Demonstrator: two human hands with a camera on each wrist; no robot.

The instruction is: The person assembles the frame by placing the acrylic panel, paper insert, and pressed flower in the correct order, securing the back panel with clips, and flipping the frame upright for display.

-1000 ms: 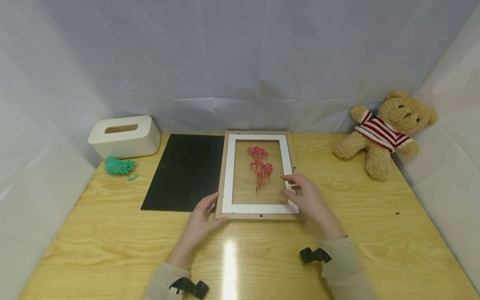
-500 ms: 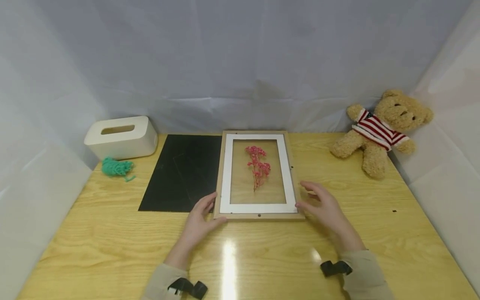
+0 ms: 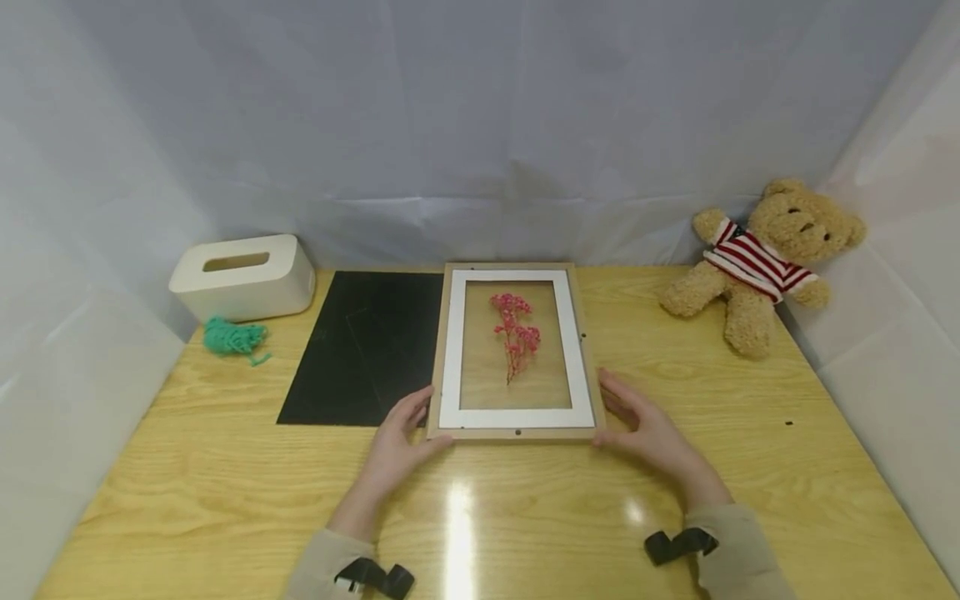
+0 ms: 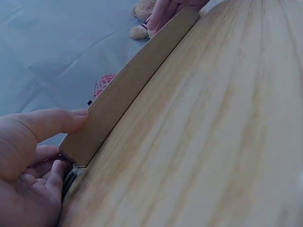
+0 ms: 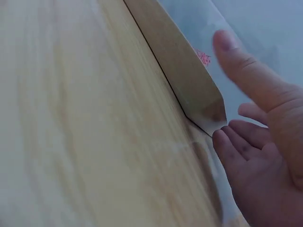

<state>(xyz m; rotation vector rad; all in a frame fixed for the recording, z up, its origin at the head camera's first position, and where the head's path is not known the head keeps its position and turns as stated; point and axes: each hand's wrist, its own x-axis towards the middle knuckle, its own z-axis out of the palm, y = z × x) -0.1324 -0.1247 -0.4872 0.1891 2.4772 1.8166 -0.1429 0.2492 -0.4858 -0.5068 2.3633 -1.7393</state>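
Note:
A wooden picture frame (image 3: 525,435) with a white mat (image 3: 452,350) lies flat on the table. Inside its clear window shows a sprig of small pink flowers (image 3: 517,329). My left hand (image 3: 397,446) grips the near left corner: the thumb presses the near side, and the curled fingers sit against the left side, as the left wrist view (image 4: 35,156) shows. At the near right corner is my right hand (image 3: 648,429), its fingertips right at the right side. In the right wrist view its thumb (image 5: 246,66) stands away from the wood, nothing pinched.
A black backing board (image 3: 363,350) lies flush left of the frame. Farther left stand a white tissue box (image 3: 247,283) and a bundle of green cord (image 3: 231,335). A teddy bear (image 3: 757,258) in a striped top leans at the back right. A small dark piece (image 3: 788,423) lies on the right.
My right hand has moved from over the frame's right edge outward and down to its near right corner. The left hand has stayed at the near left corner.

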